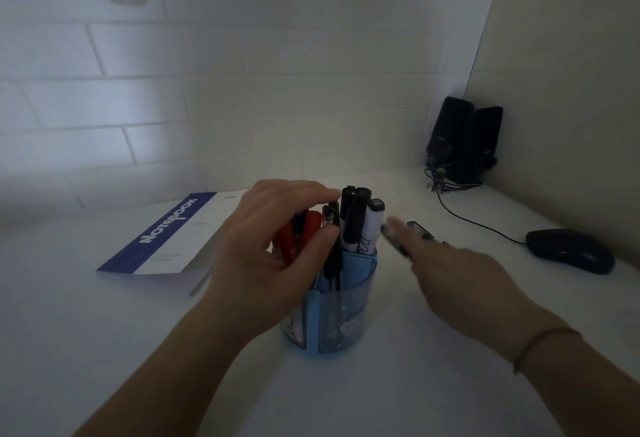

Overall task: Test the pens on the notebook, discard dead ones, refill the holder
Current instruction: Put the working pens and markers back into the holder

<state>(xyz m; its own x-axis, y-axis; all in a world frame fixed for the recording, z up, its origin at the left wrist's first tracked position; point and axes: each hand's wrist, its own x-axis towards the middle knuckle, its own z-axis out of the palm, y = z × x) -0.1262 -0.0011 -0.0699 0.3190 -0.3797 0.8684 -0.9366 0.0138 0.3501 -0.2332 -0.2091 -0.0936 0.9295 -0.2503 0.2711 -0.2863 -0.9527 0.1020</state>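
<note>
From the head view, a blue pen holder [341, 315] stands on the white tabletop [104, 350], and everything else is placed from it. Pens and markers [356, 221] stand upright in the holder, black-capped ones toward its far right, red ones [304, 232] on its left side. The left hand [273, 246] reaches in over the holder's left rim, its grip curled round the bunch of pens, thumb on the near side and fingers arched over the tops. The right hand [460, 277] lies just right of the holder, blurred; a dark pen [398, 240] shows at its fingers, but whether that grip is closed on it cannot be told. A blue-and-white notebook [166, 242] lies closed, left of the holder and farther back. A black mouse [571, 251] sits well to the right, and two black speakers [464, 138] stand in the far right corner.
</note>
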